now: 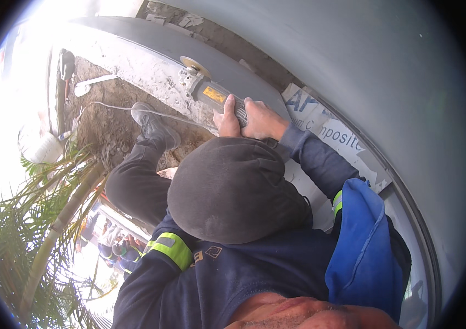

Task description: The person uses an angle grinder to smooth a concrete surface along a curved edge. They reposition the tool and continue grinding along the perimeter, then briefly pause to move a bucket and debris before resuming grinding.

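Observation:
An angle grinder (213,94) with a grey body and yellow label is held in both hands. Its thin, tan-rimmed disc (195,67) stands over the edge of a grey panel (150,39); I cannot tell whether it touches. My left hand (227,118) is closed round the rear of the body, thumb on top. Against it, my right hand (264,119) is wrapped round the back end from the right. The left forearm and part of the grip are hidden behind my bent knee (235,189) in dark grey trousers.
A pale cable (153,113) runs across bare soil (101,123), past my boot (153,123). Dusty white ledge (139,68) borders the panel. Large grey surface (386,66) curves at right, beside printed sheeting (326,126). Palm fronds (41,230) and other workers (123,247) are at left.

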`<move>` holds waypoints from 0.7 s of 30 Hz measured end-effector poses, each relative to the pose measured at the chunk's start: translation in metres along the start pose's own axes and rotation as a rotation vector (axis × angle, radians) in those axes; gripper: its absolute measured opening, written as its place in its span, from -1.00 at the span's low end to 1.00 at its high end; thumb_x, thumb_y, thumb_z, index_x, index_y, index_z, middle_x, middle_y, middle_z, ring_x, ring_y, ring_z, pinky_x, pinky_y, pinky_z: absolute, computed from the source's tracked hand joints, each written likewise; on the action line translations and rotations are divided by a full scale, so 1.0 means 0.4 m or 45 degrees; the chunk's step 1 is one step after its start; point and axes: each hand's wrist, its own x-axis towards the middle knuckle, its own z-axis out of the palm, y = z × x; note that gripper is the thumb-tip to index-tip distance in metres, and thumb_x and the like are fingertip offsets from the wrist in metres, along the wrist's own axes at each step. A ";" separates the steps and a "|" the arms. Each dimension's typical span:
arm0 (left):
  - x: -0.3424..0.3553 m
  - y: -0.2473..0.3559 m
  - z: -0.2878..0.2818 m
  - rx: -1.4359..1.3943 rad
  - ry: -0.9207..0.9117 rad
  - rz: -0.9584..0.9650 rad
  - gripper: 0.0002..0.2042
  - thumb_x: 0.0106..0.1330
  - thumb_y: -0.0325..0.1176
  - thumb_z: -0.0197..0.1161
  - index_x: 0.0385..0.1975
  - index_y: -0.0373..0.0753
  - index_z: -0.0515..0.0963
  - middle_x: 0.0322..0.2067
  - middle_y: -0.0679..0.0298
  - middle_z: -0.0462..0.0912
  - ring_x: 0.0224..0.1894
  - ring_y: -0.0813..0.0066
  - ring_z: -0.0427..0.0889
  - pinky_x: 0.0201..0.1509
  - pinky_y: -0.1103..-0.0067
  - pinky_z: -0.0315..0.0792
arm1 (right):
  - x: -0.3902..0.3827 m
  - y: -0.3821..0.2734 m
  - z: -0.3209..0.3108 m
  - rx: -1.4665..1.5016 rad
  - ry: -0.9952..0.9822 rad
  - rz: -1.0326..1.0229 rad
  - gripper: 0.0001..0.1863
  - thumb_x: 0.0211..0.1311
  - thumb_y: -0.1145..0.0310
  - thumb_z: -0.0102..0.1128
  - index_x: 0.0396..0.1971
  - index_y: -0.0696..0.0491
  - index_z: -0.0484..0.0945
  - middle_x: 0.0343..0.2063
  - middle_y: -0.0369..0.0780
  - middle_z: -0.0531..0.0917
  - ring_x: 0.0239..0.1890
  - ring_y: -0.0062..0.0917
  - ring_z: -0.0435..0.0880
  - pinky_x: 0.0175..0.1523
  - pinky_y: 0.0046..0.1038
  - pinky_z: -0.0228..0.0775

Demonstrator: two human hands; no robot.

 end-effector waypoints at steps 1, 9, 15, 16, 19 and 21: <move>-0.001 -0.002 0.000 0.006 0.001 -0.004 -0.55 0.44 -0.23 0.32 0.19 -0.36 0.43 -0.13 0.18 0.63 -0.23 0.45 0.66 -0.13 0.46 0.58 | 0.001 0.009 0.007 0.012 0.016 -0.018 -0.44 -0.07 0.33 0.50 -0.14 0.38 0.48 -0.19 0.31 0.69 -0.01 0.17 0.71 0.08 -0.06 0.60; 0.042 -0.001 -0.016 0.010 -0.063 0.023 -0.59 0.48 -0.20 0.27 0.16 -0.35 0.44 -0.15 0.23 0.62 -0.17 0.43 0.66 -0.08 0.46 0.58 | 0.048 0.015 0.023 0.008 0.036 -0.055 -0.49 -0.07 0.41 0.46 -0.12 0.34 0.50 -0.18 0.25 0.71 0.00 0.13 0.73 0.08 -0.09 0.63; 0.080 -0.002 -0.038 -0.026 -0.126 -0.029 -0.61 0.51 -0.17 0.25 0.14 -0.32 0.45 -0.15 0.22 0.62 -0.15 0.42 0.67 -0.06 0.44 0.60 | 0.082 0.005 0.031 0.002 0.014 -0.044 -0.45 -0.06 0.41 0.46 -0.06 0.36 0.50 -0.14 0.27 0.70 0.03 0.12 0.72 0.11 -0.09 0.62; 0.088 -0.005 -0.042 -0.020 -0.139 -0.015 -0.62 0.51 -0.17 0.25 0.13 -0.31 0.45 -0.15 0.22 0.62 -0.14 0.42 0.67 -0.07 0.44 0.60 | 0.086 0.005 0.031 0.006 0.008 -0.034 -0.45 -0.06 0.41 0.47 -0.06 0.36 0.50 -0.13 0.27 0.70 0.04 0.12 0.71 0.12 -0.09 0.62; 0.105 0.003 -0.051 -0.044 -0.168 -0.007 -0.65 0.53 -0.18 0.24 0.10 -0.30 0.47 -0.16 0.23 0.63 -0.15 0.43 0.68 -0.08 0.44 0.61 | 0.108 0.007 0.044 0.018 0.021 -0.047 -0.43 -0.08 0.37 0.50 -0.10 0.38 0.50 -0.15 0.30 0.69 0.03 0.15 0.71 0.10 -0.07 0.61; 0.105 0.008 -0.048 -0.057 -0.172 -0.046 -0.67 0.53 -0.18 0.23 0.08 -0.29 0.48 -0.18 0.23 0.64 -0.16 0.44 0.68 -0.09 0.44 0.61 | 0.121 0.015 0.050 0.011 0.031 -0.054 -0.42 -0.09 0.35 0.52 -0.12 0.39 0.50 -0.15 0.32 0.68 0.02 0.16 0.71 0.10 -0.07 0.61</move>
